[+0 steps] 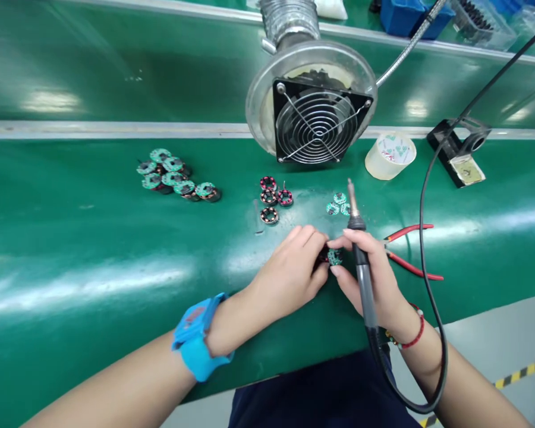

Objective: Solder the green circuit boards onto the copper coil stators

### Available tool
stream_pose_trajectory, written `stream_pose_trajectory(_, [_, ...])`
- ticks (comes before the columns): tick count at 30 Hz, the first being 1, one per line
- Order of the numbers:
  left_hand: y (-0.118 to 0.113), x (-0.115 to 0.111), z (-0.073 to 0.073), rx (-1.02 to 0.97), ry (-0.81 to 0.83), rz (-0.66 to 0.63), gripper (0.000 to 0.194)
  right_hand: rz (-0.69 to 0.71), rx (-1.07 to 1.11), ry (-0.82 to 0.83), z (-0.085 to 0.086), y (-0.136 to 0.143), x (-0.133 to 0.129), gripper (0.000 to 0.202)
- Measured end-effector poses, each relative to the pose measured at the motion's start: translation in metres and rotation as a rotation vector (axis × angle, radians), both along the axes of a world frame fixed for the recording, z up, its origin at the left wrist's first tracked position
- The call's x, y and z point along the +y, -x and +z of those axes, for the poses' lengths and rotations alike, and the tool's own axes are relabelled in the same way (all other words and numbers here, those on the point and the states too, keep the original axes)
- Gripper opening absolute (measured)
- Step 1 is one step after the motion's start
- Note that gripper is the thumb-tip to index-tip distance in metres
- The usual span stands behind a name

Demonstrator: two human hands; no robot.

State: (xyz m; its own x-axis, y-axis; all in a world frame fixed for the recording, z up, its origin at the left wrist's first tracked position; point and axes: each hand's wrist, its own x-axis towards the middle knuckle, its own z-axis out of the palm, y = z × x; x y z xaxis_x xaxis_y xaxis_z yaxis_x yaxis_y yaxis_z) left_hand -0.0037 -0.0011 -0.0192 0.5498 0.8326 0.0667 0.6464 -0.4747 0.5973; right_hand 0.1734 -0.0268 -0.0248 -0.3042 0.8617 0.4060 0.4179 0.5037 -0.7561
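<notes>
My left hand has its fingers closed round a small dark coil part, mostly hidden by the fingertips. Against that part, a round green circuit board sits between the thumb and forefinger of my right hand. The same hand also carries a soldering iron, its tip pointing up and away from the board. Beyond my hands lie several copper and pink ring coils and several loose green round boards. Farther left stands a group of coils topped with green boards.
A fume fan hangs over the back of the green bench. At the right are a tape roll, an iron stand and red-handled pliers. The iron's black cable loops past my right forearm.
</notes>
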Motion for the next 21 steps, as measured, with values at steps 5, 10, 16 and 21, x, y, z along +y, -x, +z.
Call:
stream_pose_trajectory(5, [0.021, 0.009, 0.005, -0.121, 0.183, -0.083, 0.040, 0.097, -0.009, 0.097, -0.002, 0.006, 0.003, 0.057])
stream_pose_trajectory(10, [0.024, 0.017, 0.000, -0.179, 0.224, -0.033, 0.022, 0.017, -0.072, 0.073, -0.005, 0.003, 0.004, 0.058])
stream_pose_trajectory(16, [0.024, 0.025, 0.001, -0.258, 0.205, -0.075, 0.013, 0.010, -0.140, 0.046, -0.005, 0.005, 0.006, 0.056])
stream_pose_trajectory(21, [0.024, 0.026, 0.003, -0.335, 0.238, -0.071, 0.015, -0.011, -0.199, 0.072, -0.003, 0.009, 0.005, 0.055])
